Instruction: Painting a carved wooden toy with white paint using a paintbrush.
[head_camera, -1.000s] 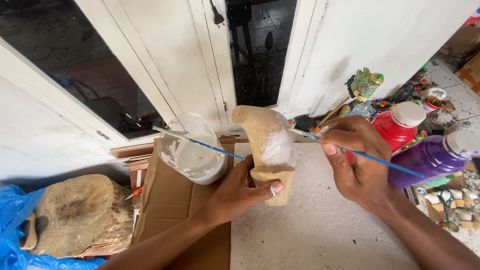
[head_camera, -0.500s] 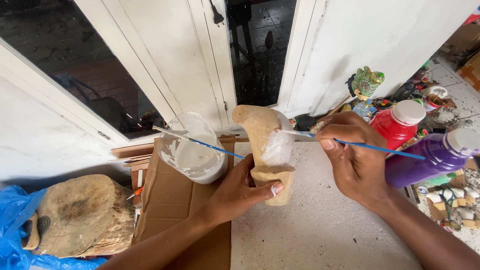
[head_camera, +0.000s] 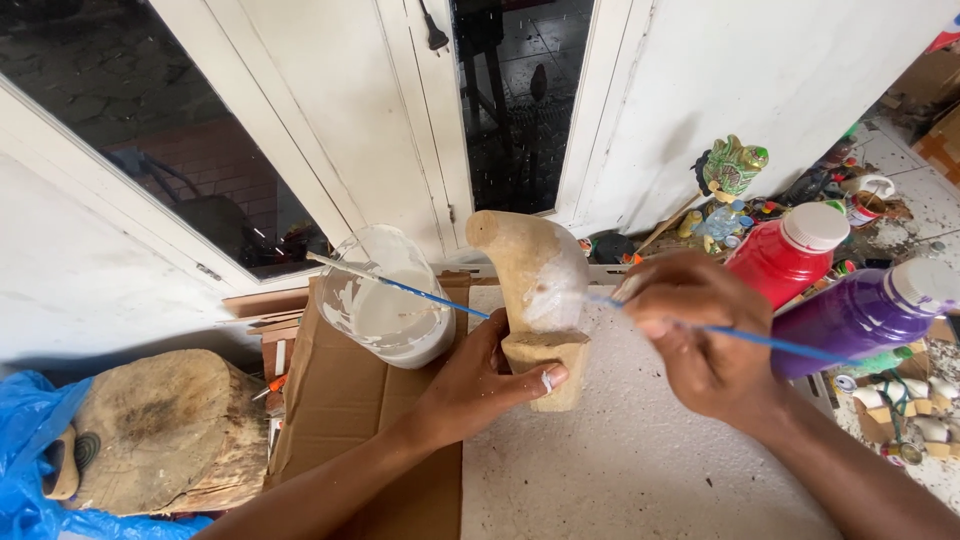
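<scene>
Your left hand (head_camera: 480, 385) is wrapped around the base of the wooden carving (head_camera: 535, 300), thumb across the front of the block, holding it upright on the white tabletop (head_camera: 620, 470). Your right hand (head_camera: 700, 335) sits just right of the carving, fingers pinched shut on a thin blue paintbrush (head_camera: 760, 340) whose tip touches the white-painted patch on the carving's right side. Just left of the carving stands a clear tub of white paint (head_camera: 385, 305) on brown cardboard (head_camera: 340, 400), with a second blue brush (head_camera: 400, 285) lying across its rim. Right of the carving, beyond your right hand, a red paint bottle (head_camera: 785, 255) and a purple paint bottle (head_camera: 860, 315) lean side by side. Far left of the carving rests a wooden log slab (head_camera: 165, 430) on blue plastic (head_camera: 25, 450).
</scene>
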